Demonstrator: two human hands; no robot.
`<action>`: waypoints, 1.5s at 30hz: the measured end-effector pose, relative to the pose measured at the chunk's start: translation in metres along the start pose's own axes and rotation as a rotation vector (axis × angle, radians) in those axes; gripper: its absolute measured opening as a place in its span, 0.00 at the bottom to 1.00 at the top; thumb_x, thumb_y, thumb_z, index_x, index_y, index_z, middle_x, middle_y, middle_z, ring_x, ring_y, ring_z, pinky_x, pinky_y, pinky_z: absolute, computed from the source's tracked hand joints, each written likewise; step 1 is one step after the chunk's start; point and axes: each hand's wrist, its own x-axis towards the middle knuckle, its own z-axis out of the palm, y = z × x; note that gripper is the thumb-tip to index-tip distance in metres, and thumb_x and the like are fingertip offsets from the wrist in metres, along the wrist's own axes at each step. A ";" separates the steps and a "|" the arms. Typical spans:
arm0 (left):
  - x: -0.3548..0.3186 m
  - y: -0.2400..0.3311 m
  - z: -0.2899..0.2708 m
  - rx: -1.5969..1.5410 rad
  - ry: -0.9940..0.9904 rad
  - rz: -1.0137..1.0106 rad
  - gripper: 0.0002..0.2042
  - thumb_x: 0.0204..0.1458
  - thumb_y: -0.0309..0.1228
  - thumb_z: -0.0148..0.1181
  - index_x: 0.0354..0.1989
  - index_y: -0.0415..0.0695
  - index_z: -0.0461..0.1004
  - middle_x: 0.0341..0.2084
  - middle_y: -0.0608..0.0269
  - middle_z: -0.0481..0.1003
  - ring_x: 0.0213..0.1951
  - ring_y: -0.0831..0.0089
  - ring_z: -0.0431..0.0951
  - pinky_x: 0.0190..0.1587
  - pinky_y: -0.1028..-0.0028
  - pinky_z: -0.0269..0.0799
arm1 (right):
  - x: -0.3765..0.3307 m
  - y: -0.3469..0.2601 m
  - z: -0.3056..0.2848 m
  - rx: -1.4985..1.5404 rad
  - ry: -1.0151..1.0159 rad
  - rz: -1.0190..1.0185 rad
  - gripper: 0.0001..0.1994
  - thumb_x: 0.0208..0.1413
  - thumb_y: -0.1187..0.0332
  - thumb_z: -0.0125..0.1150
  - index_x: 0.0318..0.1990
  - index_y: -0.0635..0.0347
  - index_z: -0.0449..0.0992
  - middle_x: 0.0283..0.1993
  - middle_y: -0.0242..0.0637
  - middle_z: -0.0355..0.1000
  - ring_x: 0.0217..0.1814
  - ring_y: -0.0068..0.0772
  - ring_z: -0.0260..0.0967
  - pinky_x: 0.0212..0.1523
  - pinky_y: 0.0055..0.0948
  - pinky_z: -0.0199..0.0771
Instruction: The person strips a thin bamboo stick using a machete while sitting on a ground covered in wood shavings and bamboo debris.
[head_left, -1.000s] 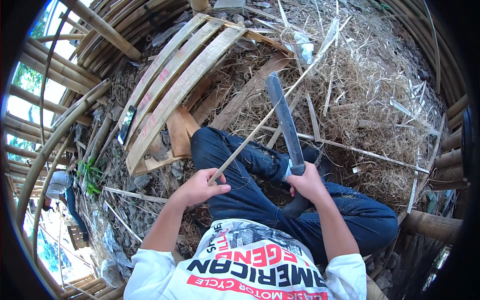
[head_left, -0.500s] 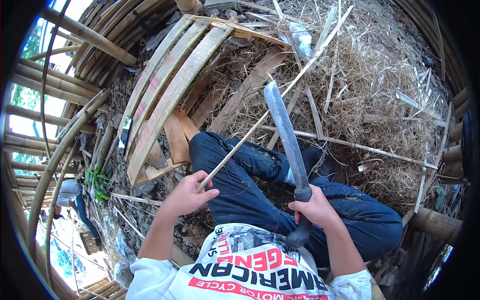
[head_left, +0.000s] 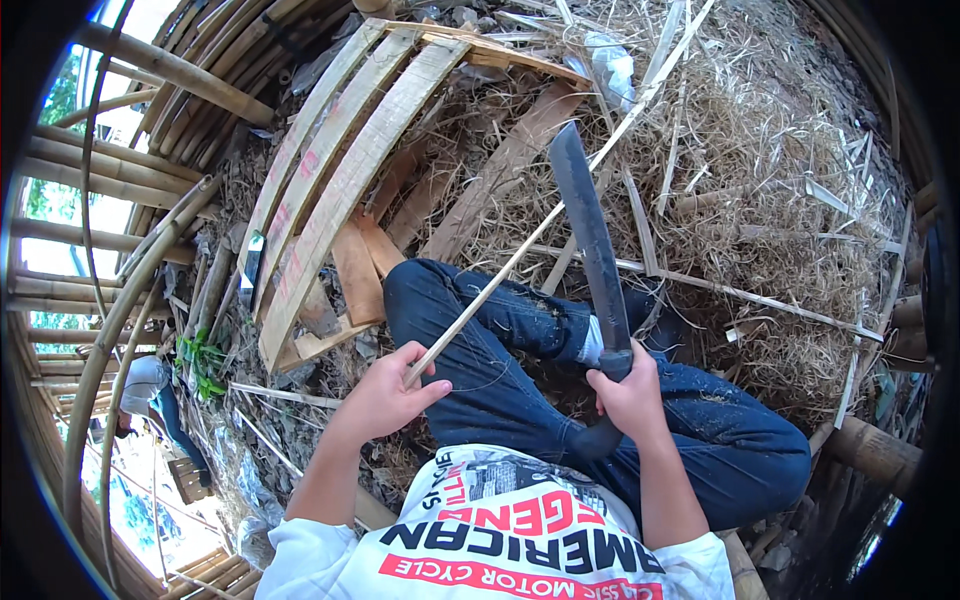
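Your right hand [head_left: 632, 398] was clenched on the handle of a machete [head_left: 592, 262], blade pointing up and away from you. Your left hand [head_left: 385, 398] pinched the near end of a thin bamboo strip [head_left: 545, 222], which ran up to the right across your jeans [head_left: 520, 340] and passed behind the blade. Bamboo planks [head_left: 335, 190] lay to your left, straw [head_left: 780, 180] to your right.

Dark machete [head_left: 592, 250], pale bamboo strip [head_left: 540, 225]
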 end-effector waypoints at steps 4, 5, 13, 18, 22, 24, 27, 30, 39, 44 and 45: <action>0.003 0.007 0.001 0.036 0.010 0.017 0.15 0.49 0.35 0.67 0.33 0.42 0.67 0.16 0.70 0.64 0.20 0.82 0.62 0.22 0.77 0.59 | -0.004 -0.003 -0.012 0.127 -0.028 0.006 0.14 0.46 0.78 0.62 0.41 0.69 0.67 0.18 0.32 0.67 0.13 0.22 0.64 0.14 0.24 0.65; 0.003 0.009 -0.001 0.021 0.011 0.036 0.15 0.49 0.35 0.67 0.33 0.42 0.67 0.16 0.70 0.64 0.20 0.82 0.62 0.22 0.77 0.59 | -0.004 -0.004 -0.013 0.114 -0.013 0.017 0.14 0.46 0.78 0.62 0.41 0.69 0.67 0.18 0.32 0.67 0.13 0.22 0.64 0.14 0.24 0.65; -0.001 0.007 -0.012 0.004 0.012 0.001 0.13 0.49 0.35 0.66 0.34 0.42 0.68 0.18 0.73 0.64 0.22 0.84 0.62 0.24 0.79 0.59 | -0.001 -0.002 -0.021 0.439 0.058 0.054 0.11 0.47 0.81 0.60 0.36 0.63 0.64 0.22 0.32 0.66 0.14 0.23 0.65 0.13 0.25 0.68; 0.001 -0.001 -0.010 -0.005 -0.009 -0.013 0.13 0.49 0.35 0.66 0.35 0.42 0.69 0.19 0.72 0.65 0.23 0.83 0.63 0.27 0.79 0.61 | 0.001 0.003 -0.015 0.335 -0.050 0.022 0.12 0.47 0.80 0.60 0.37 0.64 0.65 0.20 0.31 0.65 0.14 0.23 0.65 0.13 0.25 0.67; 0.002 -0.004 -0.009 -0.015 0.015 0.050 0.15 0.49 0.37 0.67 0.34 0.42 0.68 0.17 0.72 0.64 0.20 0.83 0.62 0.22 0.79 0.58 | -0.002 -0.002 -0.008 0.283 -0.141 0.038 0.13 0.46 0.80 0.61 0.38 0.66 0.65 0.20 0.31 0.66 0.14 0.24 0.65 0.14 0.26 0.67; 0.003 -0.004 -0.011 -0.033 0.019 0.048 0.15 0.49 0.37 0.67 0.34 0.42 0.68 0.17 0.71 0.64 0.20 0.83 0.62 0.22 0.79 0.58 | -0.007 -0.007 -0.006 0.264 -0.233 0.088 0.13 0.46 0.80 0.61 0.38 0.66 0.65 0.21 0.31 0.66 0.14 0.24 0.66 0.14 0.26 0.67; 0.004 -0.005 -0.014 0.025 -0.003 0.014 0.16 0.49 0.38 0.67 0.34 0.41 0.68 0.17 0.71 0.65 0.21 0.83 0.62 0.22 0.78 0.58 | -0.010 -0.015 -0.009 0.247 -0.307 0.101 0.14 0.45 0.81 0.61 0.39 0.66 0.65 0.21 0.32 0.66 0.14 0.24 0.66 0.14 0.26 0.67; 0.004 -0.004 -0.012 0.010 -0.020 0.030 0.16 0.49 0.37 0.67 0.34 0.41 0.68 0.17 0.70 0.64 0.21 0.83 0.63 0.22 0.78 0.59 | -0.005 -0.021 -0.018 0.223 -0.247 0.199 0.14 0.44 0.83 0.61 0.39 0.66 0.66 0.21 0.31 0.66 0.14 0.23 0.65 0.13 0.24 0.65; 0.007 0.000 -0.007 0.049 -0.031 0.009 0.16 0.48 0.37 0.67 0.35 0.41 0.67 0.16 0.71 0.63 0.20 0.81 0.62 0.22 0.77 0.58 | 0.001 -0.018 -0.011 0.239 -0.249 0.232 0.13 0.43 0.83 0.59 0.38 0.66 0.65 0.19 0.31 0.65 0.14 0.24 0.65 0.13 0.26 0.67; 0.007 0.000 -0.003 0.077 -0.018 0.077 0.16 0.48 0.35 0.68 0.33 0.41 0.66 0.16 0.71 0.64 0.18 0.84 0.61 0.21 0.79 0.57 | 0.000 -0.017 -0.009 0.287 -0.187 0.126 0.15 0.41 0.83 0.58 0.39 0.65 0.65 0.19 0.32 0.65 0.14 0.24 0.65 0.13 0.26 0.67; 0.008 0.000 -0.002 0.070 -0.016 0.081 0.16 0.48 0.35 0.68 0.33 0.41 0.66 0.16 0.71 0.64 0.18 0.84 0.61 0.21 0.79 0.57 | -0.001 -0.016 -0.008 0.271 -0.278 0.149 0.15 0.41 0.83 0.58 0.38 0.64 0.64 0.19 0.32 0.65 0.13 0.24 0.65 0.13 0.26 0.66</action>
